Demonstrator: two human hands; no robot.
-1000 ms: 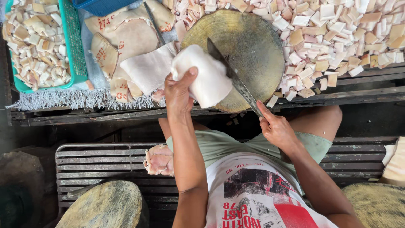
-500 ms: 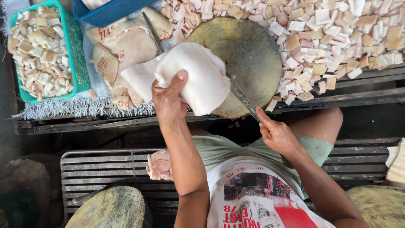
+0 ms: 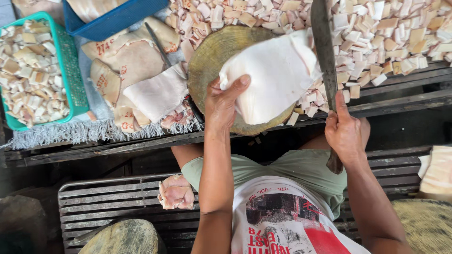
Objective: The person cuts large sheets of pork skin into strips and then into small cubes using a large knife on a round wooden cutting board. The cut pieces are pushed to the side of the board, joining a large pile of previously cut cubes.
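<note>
— What lay nearest the person?

— A small pink lump of meat (image 3: 175, 192) sat on the slatted metal bench (image 3: 94, 202) beside the person's knee; a round wooden block (image 3: 123, 236) showed at the bench's near edge.

— And the hands?

— The left hand (image 3: 225, 100) was clenched on the near edge of a large pale slab of pork skin (image 3: 273, 80), thumb on top; the slab lay draped over the round chopping block (image 3: 214, 54) at the near edge of the wooden surface (image 3: 141, 141), overhanging it a little; the right hand (image 3: 343, 131) was closed around the handle of a long cleaver (image 3: 322, 47), forefinger stretched along the blade; the blade stood upright just beside the slab's right edge; whether it touched the slab, I could not tell.

— What was left of the block?

— More pale skin sheets (image 3: 141, 75) lay piled on a fringed cloth (image 3: 70, 134), with a thin dark knife (image 3: 157, 44) resting across them.

— Farther off?

— A green basket (image 3: 75, 80) of small cubes stood at the surface's left edge; a blue basket (image 3: 113, 21) sat behind the sheets; a broad heap of cut cubes (image 3: 386, 33) covered the far right corner.
</note>
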